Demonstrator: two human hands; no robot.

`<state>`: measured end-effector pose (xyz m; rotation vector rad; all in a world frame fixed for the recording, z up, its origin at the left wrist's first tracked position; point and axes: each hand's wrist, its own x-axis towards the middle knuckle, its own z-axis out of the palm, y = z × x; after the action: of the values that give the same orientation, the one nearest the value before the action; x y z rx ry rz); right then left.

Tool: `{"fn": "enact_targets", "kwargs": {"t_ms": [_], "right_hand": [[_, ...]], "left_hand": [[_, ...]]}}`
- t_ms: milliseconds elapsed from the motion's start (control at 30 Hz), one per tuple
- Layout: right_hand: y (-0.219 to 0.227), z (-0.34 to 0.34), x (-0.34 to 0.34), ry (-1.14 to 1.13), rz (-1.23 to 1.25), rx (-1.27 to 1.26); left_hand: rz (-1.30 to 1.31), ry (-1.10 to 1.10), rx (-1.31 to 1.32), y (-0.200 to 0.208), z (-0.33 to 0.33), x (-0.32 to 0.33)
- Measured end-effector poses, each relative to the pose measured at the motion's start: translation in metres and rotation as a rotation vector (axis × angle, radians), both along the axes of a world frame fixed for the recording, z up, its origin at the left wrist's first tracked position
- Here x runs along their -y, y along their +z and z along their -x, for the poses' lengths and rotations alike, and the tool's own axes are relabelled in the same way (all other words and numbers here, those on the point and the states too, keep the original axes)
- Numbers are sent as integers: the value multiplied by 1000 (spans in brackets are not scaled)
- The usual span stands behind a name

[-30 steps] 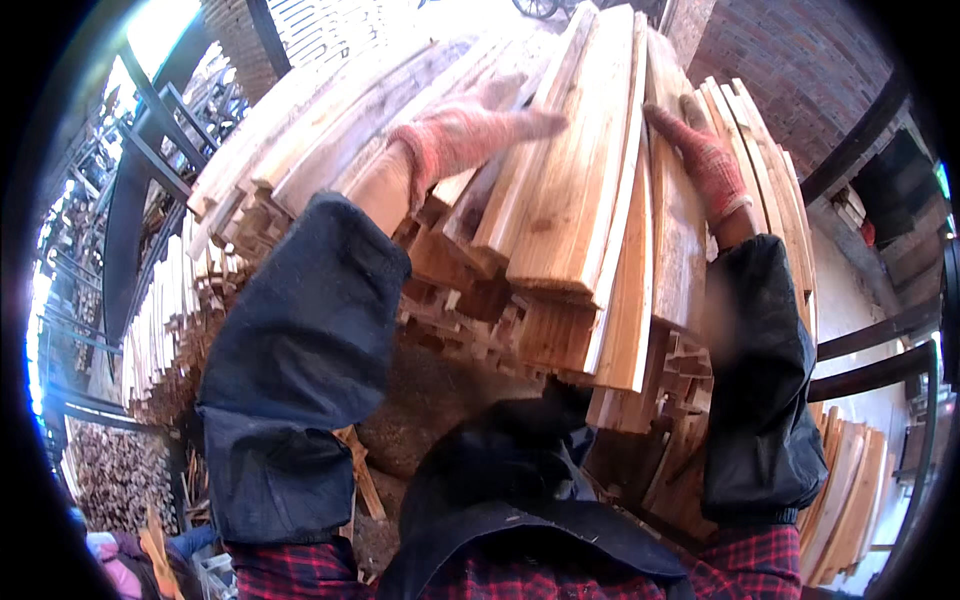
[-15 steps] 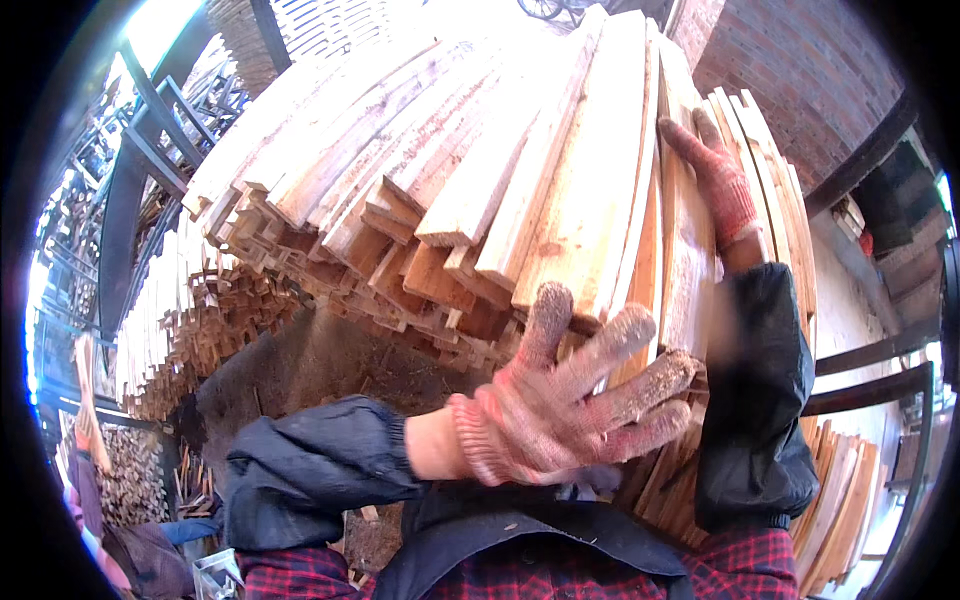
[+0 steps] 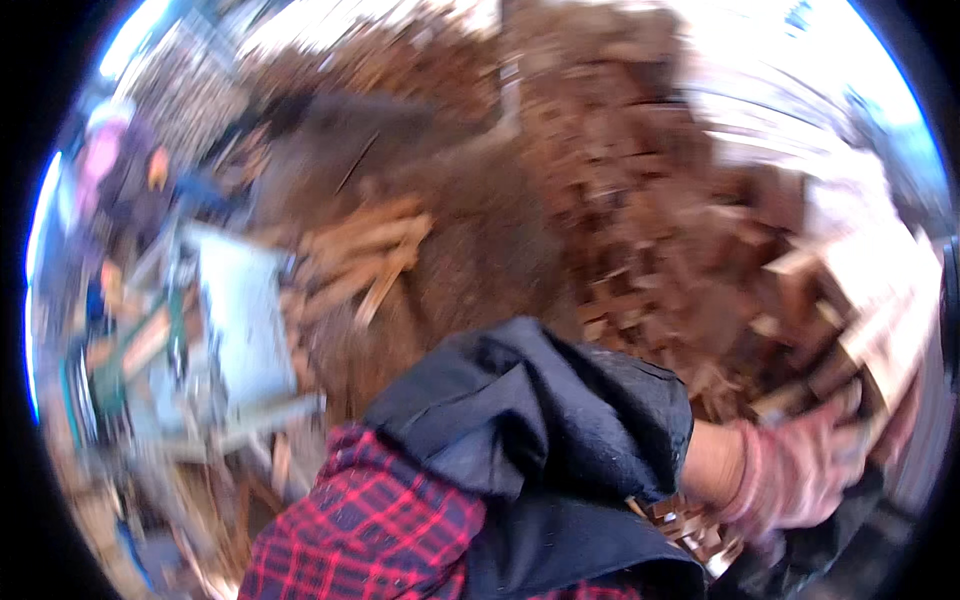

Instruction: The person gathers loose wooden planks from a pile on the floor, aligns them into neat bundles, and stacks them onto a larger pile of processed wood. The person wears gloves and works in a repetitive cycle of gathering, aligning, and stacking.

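Note:
My left hand [image 3: 800,468], in a pinkish-red knit glove, is at the near ends of some pale wooden boards [image 3: 885,345] at the right edge. Its fingers are curled against a board end, though motion blurs them. A dark sleeve covers my left forearm. Just beyond the boards, a reddish patch looks like my right hand's glove [image 3: 903,418]; its fingers are hidden. Below it, a dark sleeve shows at the lower right. A tall stack of brown board ends [image 3: 650,200] rises beside the boards.
To the left stands a pale blue metal machine table [image 3: 245,310] with green parts. Loose wood strips [image 3: 370,255] lie beside it on the brown floor [image 3: 480,230]. Another person [image 3: 130,170] is at the far left, near more stacked wood [image 3: 190,95].
My view has swung left, so the boards now sit at the right edge. My left hand, spread open before, is now at the board ends. My right hand is mostly hidden.

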<state>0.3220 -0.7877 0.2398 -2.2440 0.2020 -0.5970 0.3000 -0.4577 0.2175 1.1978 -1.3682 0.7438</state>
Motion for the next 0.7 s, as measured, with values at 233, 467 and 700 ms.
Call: {"fn": "enact_targets", "kwargs": {"t_ms": [233,467,700], "right_hand": [[-185,-16,-116,-51,117,-521],[-240,0,-137,-64,132,-689],[-235,-14,-142,-60,169,-711]], "left_hand": [[283,-49,-22,0,-36,-39],[406,127,-101,-9,-30,-20],[344,111,-112,-20,-34,-30]]}}
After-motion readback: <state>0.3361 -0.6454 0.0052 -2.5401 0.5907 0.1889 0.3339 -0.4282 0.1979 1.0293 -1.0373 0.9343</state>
